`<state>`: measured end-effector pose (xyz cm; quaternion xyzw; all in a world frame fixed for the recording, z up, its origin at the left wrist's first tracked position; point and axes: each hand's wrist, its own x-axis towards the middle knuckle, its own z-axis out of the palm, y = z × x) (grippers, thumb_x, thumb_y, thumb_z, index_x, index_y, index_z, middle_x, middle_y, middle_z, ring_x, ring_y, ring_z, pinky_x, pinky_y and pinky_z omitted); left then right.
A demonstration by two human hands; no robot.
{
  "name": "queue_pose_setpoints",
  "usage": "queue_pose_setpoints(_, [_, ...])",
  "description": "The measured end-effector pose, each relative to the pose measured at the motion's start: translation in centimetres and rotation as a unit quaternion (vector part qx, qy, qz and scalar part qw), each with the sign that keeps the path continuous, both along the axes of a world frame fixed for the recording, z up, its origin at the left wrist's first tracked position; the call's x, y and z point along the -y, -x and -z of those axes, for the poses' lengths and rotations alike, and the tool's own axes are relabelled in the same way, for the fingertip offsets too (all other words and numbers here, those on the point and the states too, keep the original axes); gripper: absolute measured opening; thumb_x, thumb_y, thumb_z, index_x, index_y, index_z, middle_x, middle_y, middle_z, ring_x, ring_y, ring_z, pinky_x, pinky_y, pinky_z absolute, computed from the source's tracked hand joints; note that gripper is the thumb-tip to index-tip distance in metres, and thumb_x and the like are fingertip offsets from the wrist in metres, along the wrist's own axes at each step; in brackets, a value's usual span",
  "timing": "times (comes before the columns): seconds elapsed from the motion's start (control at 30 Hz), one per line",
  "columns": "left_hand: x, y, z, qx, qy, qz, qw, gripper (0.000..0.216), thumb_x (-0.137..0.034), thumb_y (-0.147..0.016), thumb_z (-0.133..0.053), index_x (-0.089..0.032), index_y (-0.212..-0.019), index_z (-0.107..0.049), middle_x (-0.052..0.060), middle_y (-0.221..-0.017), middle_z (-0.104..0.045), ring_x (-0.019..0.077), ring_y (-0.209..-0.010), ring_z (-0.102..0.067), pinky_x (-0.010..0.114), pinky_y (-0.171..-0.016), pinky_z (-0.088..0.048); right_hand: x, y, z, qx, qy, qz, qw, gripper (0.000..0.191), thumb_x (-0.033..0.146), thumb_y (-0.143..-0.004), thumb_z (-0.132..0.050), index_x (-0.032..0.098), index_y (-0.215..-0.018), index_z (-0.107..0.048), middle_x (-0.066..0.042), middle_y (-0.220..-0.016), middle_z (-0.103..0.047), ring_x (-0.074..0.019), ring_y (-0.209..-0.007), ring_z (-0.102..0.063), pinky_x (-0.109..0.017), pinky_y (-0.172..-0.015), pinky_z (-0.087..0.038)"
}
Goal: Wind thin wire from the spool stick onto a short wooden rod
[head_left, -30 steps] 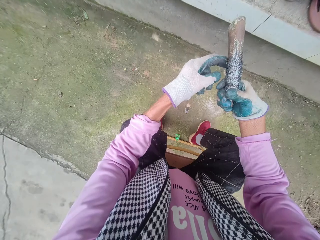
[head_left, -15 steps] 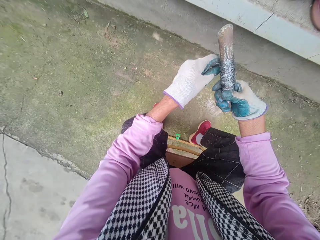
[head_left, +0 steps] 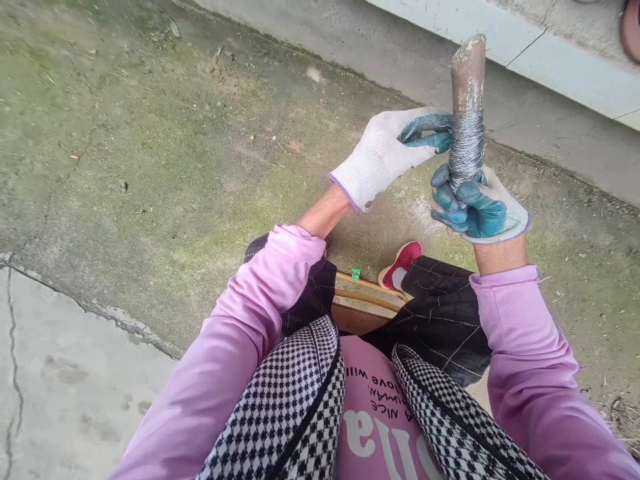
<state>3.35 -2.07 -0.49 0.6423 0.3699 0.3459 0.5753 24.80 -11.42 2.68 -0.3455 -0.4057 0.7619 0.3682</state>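
Note:
A short, thick brown stick (head_left: pixel 469 77), seemingly wooden, stands nearly upright with its slanted top pointing away from me. Thin silvery wire (head_left: pixel 467 137) is wound in many turns around its middle. My right hand (head_left: pixel 480 203), in a white glove with a blue-green coated palm, is closed around the stick's lower end; the fingers hide that end. My left hand (head_left: pixel 407 147), gloved alike, reaches in from the left. Its thumb and fingers come together at the left side of the wire winding, pinching wire there, though the strand itself is hard to see.
Mossy concrete ground (head_left: pixel 165 147) spreads below, with a paler cracked slab (head_left: pixel 65 380) at lower left. A raised white-tiled ledge (head_left: pixel 565 73) runs along the upper right. Between my legs are a yellowish metal frame (head_left: pixel 367 298) and a red shoe (head_left: pixel 401 262).
The stick and its wire have shifted slightly right and away from me, tilting more to the right. My left hand has moved a little right with it.

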Motion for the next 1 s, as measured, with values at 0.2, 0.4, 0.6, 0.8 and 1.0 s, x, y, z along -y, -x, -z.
queue_pose_setpoints(0.2, [0.7, 0.0, 0.7, -0.027, -0.033, 0.008, 0.999, 0.026, -0.031, -0.111, -0.083, -0.028, -0.132, -0.099, 0.008, -0.132, -0.098, 0.0342, -0.140, -0.085, 0.053, -0.125, -0.067, 0.0, -0.2, 0.0, -0.032, -0.027, -0.016, 0.999, 0.049, 0.057, -0.101, -0.109, 0.020, -0.117, -0.082, 0.010, -0.065, -0.053, -0.0083, -0.045, -0.032, -0.021, -0.036, -0.030])
queue_pose_setpoints(0.4, [1.2, 1.1, -0.4, -0.190, -0.081, 0.026, 0.978, 0.026, -0.039, -0.102, -0.093, -0.031, -0.127, -0.097, 0.008, -0.119, -0.098, 0.0385, -0.129, -0.085, 0.047, -0.115, -0.060, 0.2, 0.6, -0.7, 0.027, -0.009, 0.013, 1.000, 0.062, 0.068, -0.089, -0.117, 0.020, -0.108, -0.082, 0.008, -0.067, -0.059, -0.0071, -0.043, -0.032, -0.023, -0.035, -0.033])
queue_pose_setpoints(0.6, [2.0, 1.4, -3.1, -0.299, -0.105, 0.042, 0.947, 0.035, -0.053, -0.116, -0.077, -0.038, -0.142, -0.095, 0.005, -0.128, -0.098, 0.0371, -0.125, -0.083, 0.049, -0.112, -0.055, 0.3, 1.0, -0.8, 0.046, 0.004, 0.010, 0.999, 0.066, 0.072, -0.085, -0.117, 0.024, -0.093, -0.073, 0.007, -0.066, -0.057, -0.0081, -0.042, -0.033, -0.024, -0.033, -0.028])
queue_pose_setpoints(0.8, [2.4, 1.7, -3.9, -0.316, -0.108, 0.051, 0.941, 0.045, -0.054, -0.120, -0.069, -0.030, -0.150, -0.093, 0.012, -0.137, -0.097, 0.0397, -0.128, -0.086, 0.049, -0.113, -0.055, 0.2, 1.3, -0.9, 0.050, 0.003, 0.029, 0.998, 0.063, 0.069, -0.086, -0.118, 0.022, -0.107, -0.083, 0.008, -0.065, -0.055, -0.0077, -0.043, -0.029, -0.024, -0.034, -0.027])
queue_pose_setpoints(1.0, [2.3, 1.1, -3.1, -0.225, -0.056, 0.032, 0.972, 0.022, -0.040, -0.115, -0.076, -0.029, -0.124, -0.091, 0.005, -0.116, -0.097, 0.0298, -0.120, -0.080, 0.041, -0.111, -0.057, -0.1, 0.6, -1.0, 0.087, 0.014, 0.053, 0.995, 0.058, 0.061, -0.085, -0.118, 0.024, -0.099, -0.075, 0.008, -0.064, -0.053, -0.0089, -0.045, -0.035, -0.025, -0.035, -0.029])
